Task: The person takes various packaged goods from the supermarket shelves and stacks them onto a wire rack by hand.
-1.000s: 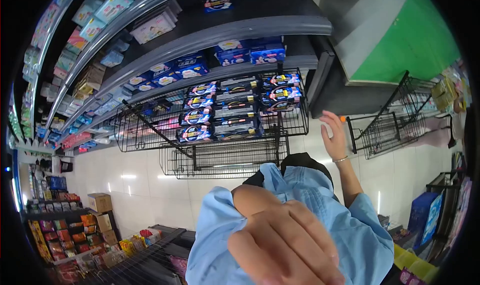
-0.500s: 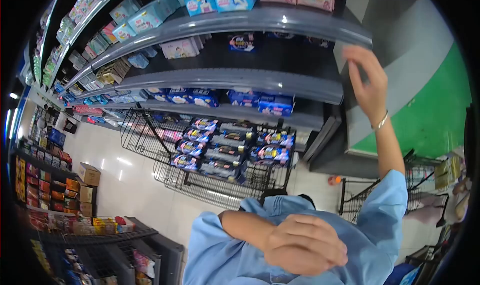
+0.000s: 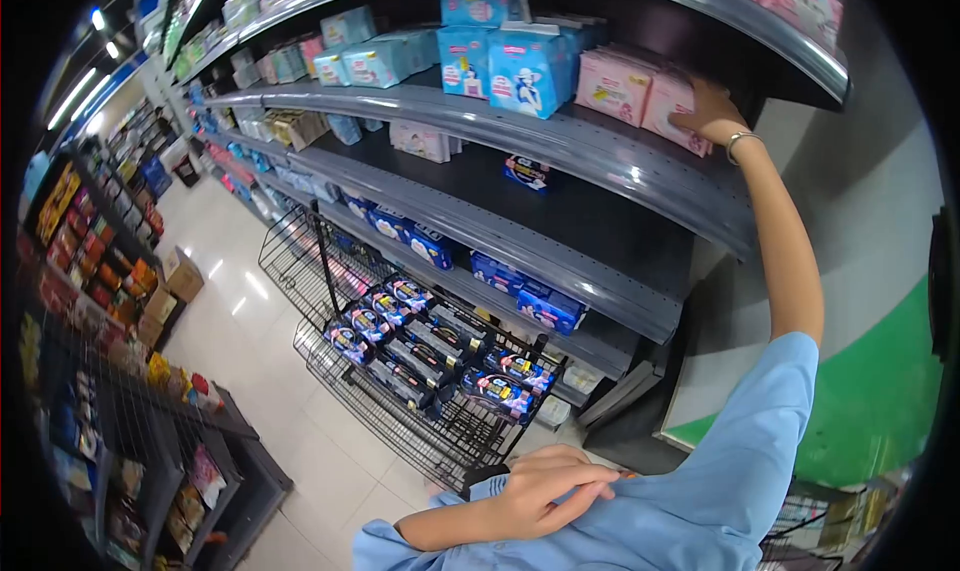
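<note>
My right hand (image 3: 712,116), with a bracelet at the wrist, is at the right end of an upper shelf, its fingers around the side of a pink package (image 3: 668,109). A second pink package (image 3: 613,86) stands just left of it. My left hand (image 3: 558,491) is in front of my body, fingers closed together; whether it holds anything is hidden. Blue packages (image 3: 525,71) stand further left on that shelf. Below, a black wire cart (image 3: 370,416) holds several dark packages (image 3: 430,346).
Lower shelves (image 3: 600,256) carry dark blue packs (image 3: 548,308). A grey and green panel (image 3: 870,381) stands at the right. Snack racks (image 3: 95,241) and cardboard boxes (image 3: 181,275) are at the left, beside the tiled floor (image 3: 320,461).
The view has turned up toward the shelves. My right hand has risen from beside my body to the pink package. My left hand is now lower in view, in front of my body.
</note>
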### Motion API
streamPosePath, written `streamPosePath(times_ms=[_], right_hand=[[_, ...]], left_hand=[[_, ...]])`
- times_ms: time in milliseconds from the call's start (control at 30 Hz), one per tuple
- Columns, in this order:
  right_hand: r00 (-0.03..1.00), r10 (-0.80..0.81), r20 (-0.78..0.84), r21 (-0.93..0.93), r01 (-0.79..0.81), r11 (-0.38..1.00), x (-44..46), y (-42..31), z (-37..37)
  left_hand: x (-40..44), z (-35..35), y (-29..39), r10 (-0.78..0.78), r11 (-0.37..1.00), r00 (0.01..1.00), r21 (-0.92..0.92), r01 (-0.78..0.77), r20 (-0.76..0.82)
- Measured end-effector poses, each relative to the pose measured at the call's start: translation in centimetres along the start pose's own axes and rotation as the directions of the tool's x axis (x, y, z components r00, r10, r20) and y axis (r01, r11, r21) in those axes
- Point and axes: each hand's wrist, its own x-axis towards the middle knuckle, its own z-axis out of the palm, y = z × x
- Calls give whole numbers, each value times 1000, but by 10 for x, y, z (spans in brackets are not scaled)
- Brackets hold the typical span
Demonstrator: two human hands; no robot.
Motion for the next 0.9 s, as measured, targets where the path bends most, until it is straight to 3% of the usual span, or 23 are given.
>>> streamPosePath(times_ms=[167,233,333,367,433,467,533,600,667,700,767,800,833,867,900], right_hand=[[1000,-7,20,-1,7,1000,-16,-8,-15],[1000,-8,4,-76,8,997,-18,-4,-15],[999,-52,-8,16,53,998,-21,8,-14],[991,-102,-90,9,103,995,-30,3,-18],[963,-202,-177,-57,195,979,-64,-35,-41],[932,-272,-241,-132,246,960,-72,-47,-40],[821,-460,-339,-235,399,886,-104,-95,-56],[698,-607,-381,-160,597,786,-142,-147,-70],[529,-758,-383,1,820,572,-182,-193,-77],[390,-867,-309,38,916,399,-201,-207,-73],[30,-968,-249,246,969,-34,-237,-223,-63],[-80,-993,-92,402,909,-111,-255,-223,-66],[-161,-986,40,578,808,-109,-266,-223,-68],[-231,-948,217,696,718,-16,-273,-219,-67],[-204,-931,304,743,663,97,-272,-222,-72]], left_hand=[[-10,6,8,-7,1000,1000,-16,7,28],[-6,10,7,42,999,999,-29,-41,10],[-5,11,2,210,975,975,91,-204,-70],[-3,15,1,373,927,896,127,-352,-239],[-2,23,-1,625,769,585,279,-575,-517],[-13,9,0,763,645,511,405,-648,-397],[-21,2,7,891,446,294,553,-704,-345],[-12,19,25,881,349,-3,653,-673,-474],[-21,17,26,921,321,61,662,-677,-385],[-25,15,28,937,307,95,662,-684,-336],[-23,5,35,972,166,-56,834,-527,-229],[-23,1,39,980,92,-121,894,-438,-160],[-25,-2,42,973,118,-139,916,-383,-184],[-27,-5,45,965,148,-158,932,-331,-209],[-32,-9,48,955,184,-175,942,-281,-239]])
